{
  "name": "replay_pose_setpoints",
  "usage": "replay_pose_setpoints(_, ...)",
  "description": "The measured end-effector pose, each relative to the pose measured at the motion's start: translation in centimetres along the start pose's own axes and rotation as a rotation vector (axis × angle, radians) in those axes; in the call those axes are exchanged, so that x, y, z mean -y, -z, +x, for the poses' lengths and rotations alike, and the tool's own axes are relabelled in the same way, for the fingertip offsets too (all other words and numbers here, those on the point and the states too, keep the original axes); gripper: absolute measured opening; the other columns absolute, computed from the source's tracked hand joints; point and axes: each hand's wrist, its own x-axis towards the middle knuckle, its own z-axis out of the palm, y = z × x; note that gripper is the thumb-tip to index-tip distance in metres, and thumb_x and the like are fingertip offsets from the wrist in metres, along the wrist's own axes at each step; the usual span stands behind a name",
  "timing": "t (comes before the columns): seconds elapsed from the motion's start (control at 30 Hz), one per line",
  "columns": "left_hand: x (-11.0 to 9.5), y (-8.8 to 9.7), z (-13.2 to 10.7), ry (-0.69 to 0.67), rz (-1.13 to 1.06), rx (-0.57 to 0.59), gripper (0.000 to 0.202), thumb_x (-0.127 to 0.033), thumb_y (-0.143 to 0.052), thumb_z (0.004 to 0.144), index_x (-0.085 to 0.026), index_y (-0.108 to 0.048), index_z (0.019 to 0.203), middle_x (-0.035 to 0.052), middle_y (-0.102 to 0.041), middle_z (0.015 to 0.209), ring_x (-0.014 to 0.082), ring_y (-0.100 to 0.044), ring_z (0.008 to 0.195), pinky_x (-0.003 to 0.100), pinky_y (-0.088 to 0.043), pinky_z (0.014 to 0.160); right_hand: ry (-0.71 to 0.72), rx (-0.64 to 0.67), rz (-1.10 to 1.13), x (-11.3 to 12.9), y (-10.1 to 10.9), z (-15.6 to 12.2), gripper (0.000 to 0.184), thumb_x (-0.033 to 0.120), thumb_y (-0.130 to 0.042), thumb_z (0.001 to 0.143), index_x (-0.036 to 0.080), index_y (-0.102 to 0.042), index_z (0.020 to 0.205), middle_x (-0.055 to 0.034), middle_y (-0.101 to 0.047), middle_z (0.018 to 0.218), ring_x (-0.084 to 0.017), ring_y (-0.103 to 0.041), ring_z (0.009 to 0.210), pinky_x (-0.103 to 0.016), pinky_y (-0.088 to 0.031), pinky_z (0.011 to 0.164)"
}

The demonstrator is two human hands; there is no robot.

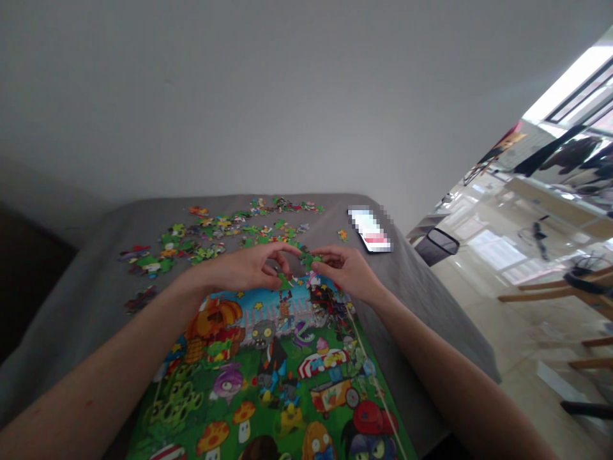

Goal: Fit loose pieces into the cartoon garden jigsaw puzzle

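Observation:
Over the far edge of a colourful cartoon picture sheet [268,358], both my hands are close together. My right hand [347,271] pinches a green jigsaw puzzle piece [308,258] between thumb and fingers. My left hand [258,265] is curled, its index fingertip reaching that piece's left side. Its thumb presses near another green jigsaw piece [286,281] at the sheet's top edge. Whether these pieces are joined cannot be made out. Many loose jigsaw pieces [215,227] lie just beyond my left hand.
A grey cloth [421,345] covers the table, which meets a pale wall [287,102]. A phone [370,230] with a lit, blurred screen lies at the far right. One orange piece [342,235] sits beside it. Wooden chair legs [541,291] stand on the floor at right.

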Motion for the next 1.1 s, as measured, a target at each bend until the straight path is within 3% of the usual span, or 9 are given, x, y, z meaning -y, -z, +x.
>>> replay_pose_setpoints(0.2,0.1,-0.5,0.1,0.001,0.003,0.02,0.083,-0.025,-0.07,0.076,-0.024,-0.033,0.15,0.0032,-0.056,0.107,0.0124,-0.062,0.076,0.023,-0.044,0.063,-0.008,-0.025,0.031,0.2,-0.2,0.0,0.035,0.038,-0.072,0.081,0.017,-0.071,0.109,-0.0002,-0.068,0.072,-0.013,-0.057,0.06,-0.028,-0.043,0.056)
replay_pose_setpoints(0.5,-0.5,-1.1,0.0,-0.026,-0.003,0.034,0.075,-0.023,-0.071,0.076,-0.026,-0.04,0.145,0.0023,-0.059,0.105,0.0121,-0.062,0.074,0.023,-0.048,0.067,0.001,-0.024,0.047,0.3,-0.3,-0.1,0.034,0.038,-0.072,0.081,0.018,-0.072,0.109,-0.0004,-0.069,0.073,-0.014,-0.059,0.062,-0.028,-0.044,0.058)
replay_pose_setpoints(0.83,-0.6,-1.4,0.2,-0.013,-0.036,0.038,0.076,-0.024,-0.07,0.075,-0.024,-0.039,0.145,0.0038,-0.057,0.109,0.013,-0.065,0.074,0.025,-0.048,0.066,0.022,0.004,0.039,0.3,-0.5,-0.2,0.034,0.039,-0.071,0.082,0.019,-0.071,0.109,-0.0006,-0.068,0.074,-0.014,-0.058,0.061,-0.029,-0.044,0.058)
replay_pose_setpoints(1.1,-0.1,-1.5,0.4,-0.027,-0.077,0.059,0.093,-0.019,-0.069,0.077,-0.027,-0.019,0.155,0.0042,-0.057,0.111,0.0138,-0.066,0.077,0.026,-0.051,0.07,0.02,-0.013,0.026,0.2,-0.7,-0.2,0.032,0.038,-0.071,0.081,0.018,-0.071,0.106,0.0006,-0.065,0.069,-0.013,-0.055,0.058,-0.028,-0.042,0.056)
